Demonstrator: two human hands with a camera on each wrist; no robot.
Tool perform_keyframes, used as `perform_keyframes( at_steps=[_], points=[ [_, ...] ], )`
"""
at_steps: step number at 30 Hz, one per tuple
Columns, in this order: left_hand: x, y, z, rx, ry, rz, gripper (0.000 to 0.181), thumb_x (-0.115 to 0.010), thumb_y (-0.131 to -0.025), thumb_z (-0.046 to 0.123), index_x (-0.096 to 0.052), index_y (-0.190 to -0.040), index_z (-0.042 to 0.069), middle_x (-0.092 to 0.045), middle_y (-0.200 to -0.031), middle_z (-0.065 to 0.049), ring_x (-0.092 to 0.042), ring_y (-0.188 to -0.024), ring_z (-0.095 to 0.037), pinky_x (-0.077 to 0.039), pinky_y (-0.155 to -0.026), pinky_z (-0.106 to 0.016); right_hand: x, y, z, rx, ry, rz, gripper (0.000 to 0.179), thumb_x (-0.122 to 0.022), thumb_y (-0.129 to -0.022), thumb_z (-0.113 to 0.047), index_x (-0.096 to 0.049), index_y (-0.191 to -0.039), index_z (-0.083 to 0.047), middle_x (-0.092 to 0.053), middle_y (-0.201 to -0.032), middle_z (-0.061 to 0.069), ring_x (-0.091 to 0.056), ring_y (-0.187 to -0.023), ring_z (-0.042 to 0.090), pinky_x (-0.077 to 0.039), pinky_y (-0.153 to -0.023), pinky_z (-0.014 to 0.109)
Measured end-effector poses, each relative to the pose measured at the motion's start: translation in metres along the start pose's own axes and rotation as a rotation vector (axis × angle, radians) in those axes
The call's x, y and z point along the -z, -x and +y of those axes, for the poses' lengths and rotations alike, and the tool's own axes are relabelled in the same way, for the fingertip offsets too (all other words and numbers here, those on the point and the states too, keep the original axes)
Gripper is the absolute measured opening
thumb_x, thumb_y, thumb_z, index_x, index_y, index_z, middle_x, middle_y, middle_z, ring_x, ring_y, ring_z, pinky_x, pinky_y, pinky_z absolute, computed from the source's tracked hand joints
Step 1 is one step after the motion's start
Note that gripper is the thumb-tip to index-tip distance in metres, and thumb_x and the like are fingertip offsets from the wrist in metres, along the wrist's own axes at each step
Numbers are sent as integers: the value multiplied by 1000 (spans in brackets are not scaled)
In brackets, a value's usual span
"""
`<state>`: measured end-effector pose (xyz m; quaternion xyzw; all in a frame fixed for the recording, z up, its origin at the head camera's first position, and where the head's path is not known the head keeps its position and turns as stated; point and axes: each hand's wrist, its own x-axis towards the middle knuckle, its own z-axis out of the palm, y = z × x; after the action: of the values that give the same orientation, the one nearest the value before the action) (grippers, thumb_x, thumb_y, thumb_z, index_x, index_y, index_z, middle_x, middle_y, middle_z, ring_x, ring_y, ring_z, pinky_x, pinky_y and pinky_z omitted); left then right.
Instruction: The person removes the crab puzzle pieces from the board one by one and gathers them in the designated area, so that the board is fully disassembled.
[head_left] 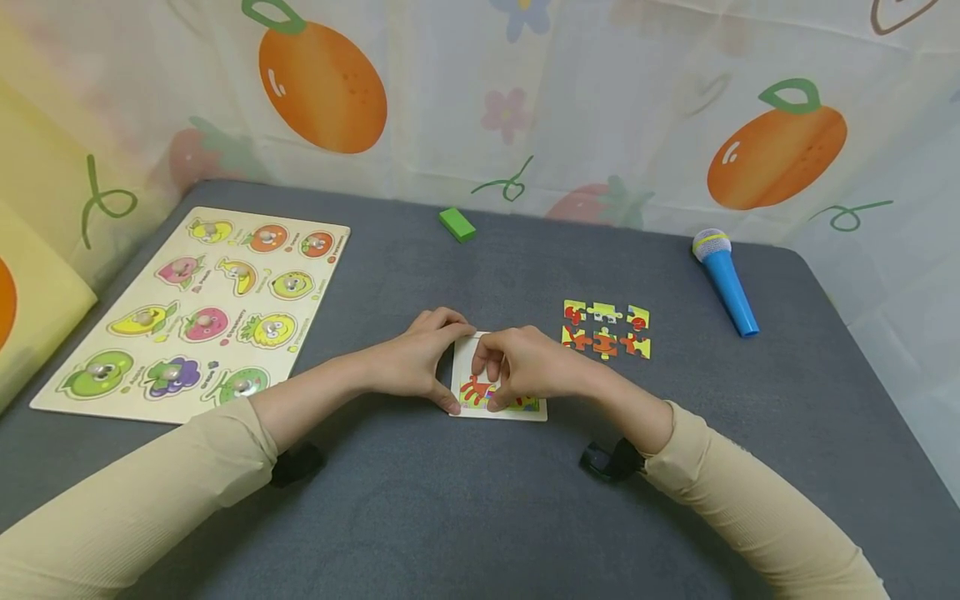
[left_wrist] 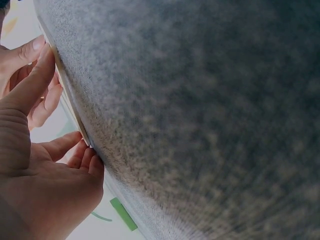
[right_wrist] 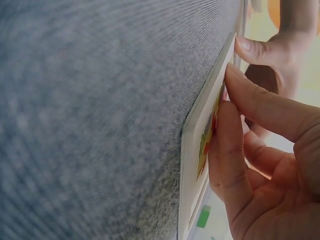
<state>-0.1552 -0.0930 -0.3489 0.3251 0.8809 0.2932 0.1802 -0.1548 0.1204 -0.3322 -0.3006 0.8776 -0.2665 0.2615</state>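
Observation:
A small white-framed jigsaw board [head_left: 462,357] lies on the table, with a strip of colourful crab picture along its near side and bare white above. My left hand [head_left: 408,358] grips its left edge, thumb at the near corner and fingers at the far one. Over the board, my right hand [head_left: 528,362] bends its fingers and pinches a red-patterned puzzle piece [head_left: 474,390] low on the left, its thumb by the near rim. Part of the picture is hidden under this hand. Several loose puzzle pieces [head_left: 604,343] lie in two rows just right of the board.
A large wooden fruit peg board [head_left: 176,308] lies at the left. Behind the hands is a green block [head_left: 457,225], near the back edge. A blue toy microphone [head_left: 727,287] lies at the back right. A fruit-print curtain [head_left: 450,100] hangs behind the grey table [head_left: 450,517].

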Motion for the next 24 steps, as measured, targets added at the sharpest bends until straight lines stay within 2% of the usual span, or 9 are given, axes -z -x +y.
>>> perform_keyframes(
  at_steps=[24],
  points=[
    [0, 1, 0, 2, 8, 0, 96, -93, -64, 27, -45, -143, 1, -40, -143, -16, -35, -131, -34, -37, -109, -48, -2, -1, 1, -7, -31, 15, 39, -88, -72, -11, -62, -101, -15, -64, -90, 1, -56, -68, 11, -49, -63, 25]
  ],
)
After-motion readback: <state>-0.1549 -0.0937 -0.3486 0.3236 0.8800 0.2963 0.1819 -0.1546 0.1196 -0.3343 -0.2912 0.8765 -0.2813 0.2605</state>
